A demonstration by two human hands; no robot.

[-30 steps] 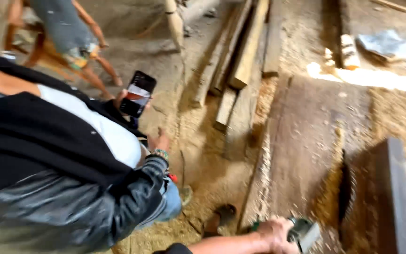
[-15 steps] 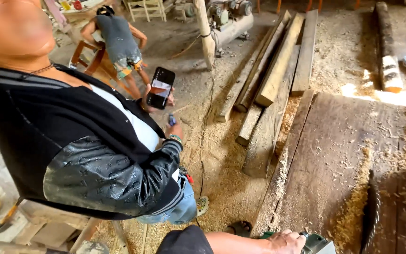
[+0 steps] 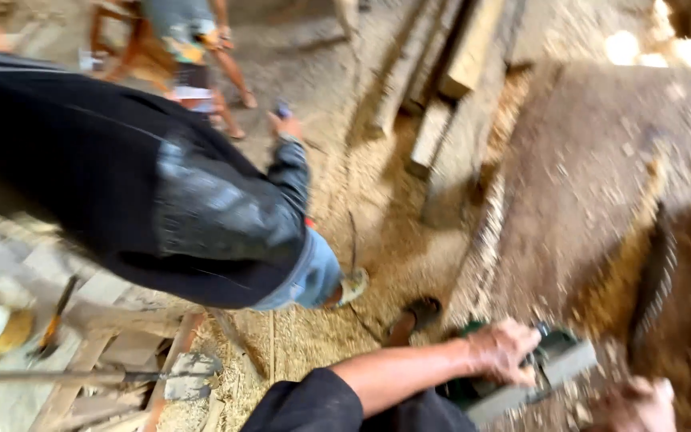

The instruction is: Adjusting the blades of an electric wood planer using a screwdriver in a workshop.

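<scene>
Gripping a green power tool (image 3: pixel 533 376) on a wide slab (image 3: pixel 593 184), lower right of frame.

Standing bystander in dark jacket (image 3: pixel 121 184) at left; left hand (image 3: pixel 504 350) clenching tool; right hand (image 3: pixel 637 404) blurred, grip unclear. Planing seemingly partway, sawdust (image 3: pixel 377 264) lying thick.

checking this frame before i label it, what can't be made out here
- Head view is motion-blurred throughout, so fine detail is lost.
- Right hand: cut off by the bottom edge and smeared; its grip cannot be told.
- Green power tool: partly covered by the left hand, so its type is unclear.
- Small object in the bystander's hand: too blurred to identify.
- Wide plank: surface detail is blurred.
</scene>
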